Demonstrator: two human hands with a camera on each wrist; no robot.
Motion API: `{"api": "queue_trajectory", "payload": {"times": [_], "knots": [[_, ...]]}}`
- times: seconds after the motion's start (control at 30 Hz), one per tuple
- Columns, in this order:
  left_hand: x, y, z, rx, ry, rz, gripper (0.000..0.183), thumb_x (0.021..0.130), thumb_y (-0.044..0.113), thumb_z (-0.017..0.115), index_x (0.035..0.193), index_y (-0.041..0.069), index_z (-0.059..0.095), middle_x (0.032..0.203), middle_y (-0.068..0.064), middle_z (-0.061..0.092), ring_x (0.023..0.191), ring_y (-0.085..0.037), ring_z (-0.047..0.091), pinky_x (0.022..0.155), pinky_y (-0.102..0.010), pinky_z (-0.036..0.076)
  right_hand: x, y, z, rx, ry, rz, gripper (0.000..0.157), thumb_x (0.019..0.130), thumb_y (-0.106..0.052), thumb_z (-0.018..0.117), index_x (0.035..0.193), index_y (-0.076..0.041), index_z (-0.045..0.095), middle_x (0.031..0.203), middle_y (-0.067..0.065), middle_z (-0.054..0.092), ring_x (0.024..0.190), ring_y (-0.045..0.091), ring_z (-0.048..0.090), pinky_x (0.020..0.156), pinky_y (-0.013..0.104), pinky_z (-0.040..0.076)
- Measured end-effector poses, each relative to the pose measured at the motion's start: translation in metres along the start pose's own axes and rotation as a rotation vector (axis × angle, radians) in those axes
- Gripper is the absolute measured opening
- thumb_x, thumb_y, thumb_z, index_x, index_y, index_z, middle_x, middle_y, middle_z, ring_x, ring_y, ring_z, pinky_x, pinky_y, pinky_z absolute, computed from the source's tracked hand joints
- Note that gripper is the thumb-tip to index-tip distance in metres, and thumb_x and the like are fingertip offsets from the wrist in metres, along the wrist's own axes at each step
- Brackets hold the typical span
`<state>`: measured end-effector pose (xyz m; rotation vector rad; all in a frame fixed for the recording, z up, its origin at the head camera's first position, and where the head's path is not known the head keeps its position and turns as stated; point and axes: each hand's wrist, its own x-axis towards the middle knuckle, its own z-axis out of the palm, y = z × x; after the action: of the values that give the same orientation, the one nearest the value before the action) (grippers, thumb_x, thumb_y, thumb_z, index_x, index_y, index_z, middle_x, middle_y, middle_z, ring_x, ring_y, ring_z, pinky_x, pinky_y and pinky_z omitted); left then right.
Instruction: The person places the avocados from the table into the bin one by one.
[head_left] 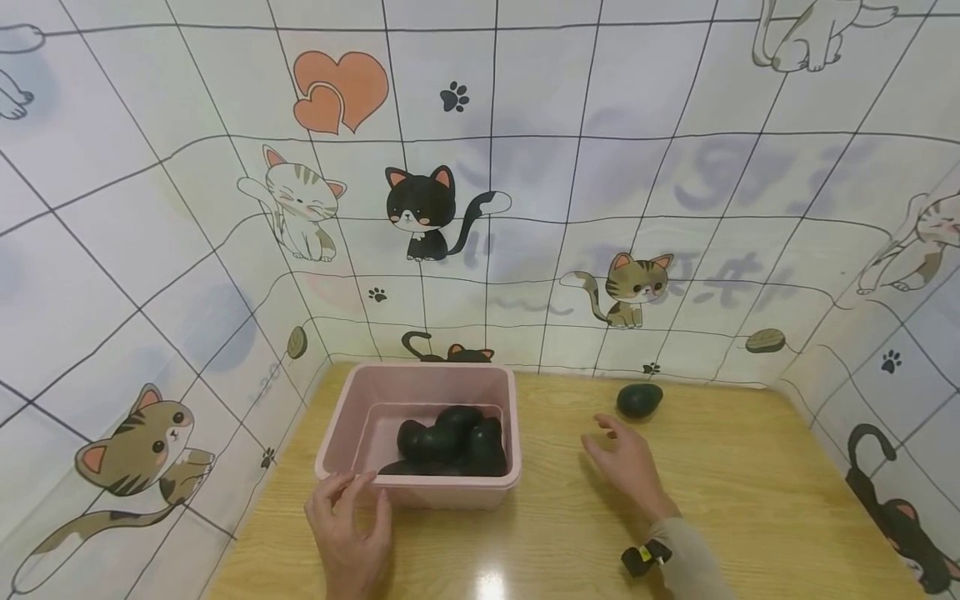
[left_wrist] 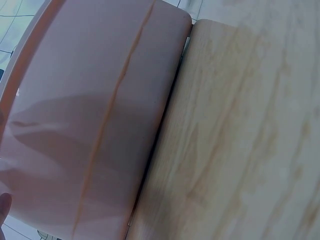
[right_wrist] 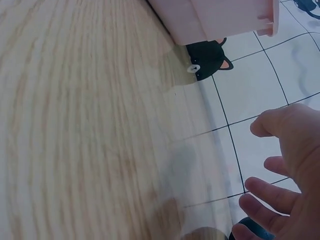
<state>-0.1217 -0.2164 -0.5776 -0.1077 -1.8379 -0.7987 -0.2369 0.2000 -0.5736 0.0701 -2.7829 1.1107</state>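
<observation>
A pink plastic bin [head_left: 427, 492] stands on the left part of the table, with several dark green avocados [head_left: 442, 442] piled toward its right side. My left hand [head_left: 348, 529] is at the bin's front rim, fingers loosely bent and fingertips at the edge; whether they press on it is hard to tell. A lone avocado [head_left: 639, 401] lies at the back of the table, right of the bin. Just in front of it, my right hand [head_left: 626, 467] reaches with fingers spread and holds nothing. The right wrist view shows this hand [right_wrist: 285, 175] partly covering a dark avocado.
The wooden table [head_left: 555, 533] meets a wall covering [head_left: 525, 192] printed with grid lines and cartoon cats at the back and both sides. A dark strapped device [head_left: 645, 557] sits on the right wrist, over the sleeve's end.
</observation>
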Motion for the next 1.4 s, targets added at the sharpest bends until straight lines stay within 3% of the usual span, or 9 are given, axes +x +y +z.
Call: {"api": "queue_trajectory", "payload": {"times": [0.57,0.97,1.2,1.4], "knots": [[0.000,-0.001,0.002,0.001,0.013,0.015,0.032,0.078,0.017,0.073,0.106,0.001,0.078,0.111,-0.027,0.061,0.110,-0.044,0.050,0.115,-0.021,0.027,0.016,0.006,-0.025,-0.139,0.063,-0.044,0.059,0.101,-0.032,0.068,0.148,0.001,0.056,0.152,0.030,0.054,0.137,0.051,0.054,0.110,0.068,0.045],[0.000,0.000,0.002,-0.004,0.028,0.017,0.031,0.079,0.016,0.072,0.103,-0.001,0.077,0.109,-0.028,0.061,0.109,-0.044,0.050,0.116,-0.023,0.026,0.033,0.018,-0.038,-0.174,0.187,-0.045,0.065,0.095,-0.029,0.072,0.146,0.007,0.054,0.146,0.035,0.054,0.132,0.058,0.051,0.107,0.072,0.045],[0.001,0.000,0.002,0.001,0.008,0.002,0.032,0.078,0.015,0.073,0.106,0.001,0.077,0.111,-0.027,0.061,0.110,-0.042,0.049,0.113,-0.019,0.027,0.035,0.024,-0.046,-0.179,0.151,0.026,0.068,0.096,-0.032,0.071,0.150,0.004,0.050,0.151,0.033,0.050,0.135,0.058,0.046,0.102,0.075,0.044],[-0.001,-0.001,0.002,0.004,0.001,-0.004,0.032,0.078,0.016,0.072,0.107,0.002,0.077,0.112,-0.026,0.061,0.111,-0.041,0.049,0.116,-0.022,0.025,0.036,0.030,-0.045,-0.184,0.106,0.056,0.075,0.097,-0.034,0.069,0.157,0.003,0.042,0.156,0.037,0.042,0.139,0.060,0.042,0.105,0.078,0.042]]}}
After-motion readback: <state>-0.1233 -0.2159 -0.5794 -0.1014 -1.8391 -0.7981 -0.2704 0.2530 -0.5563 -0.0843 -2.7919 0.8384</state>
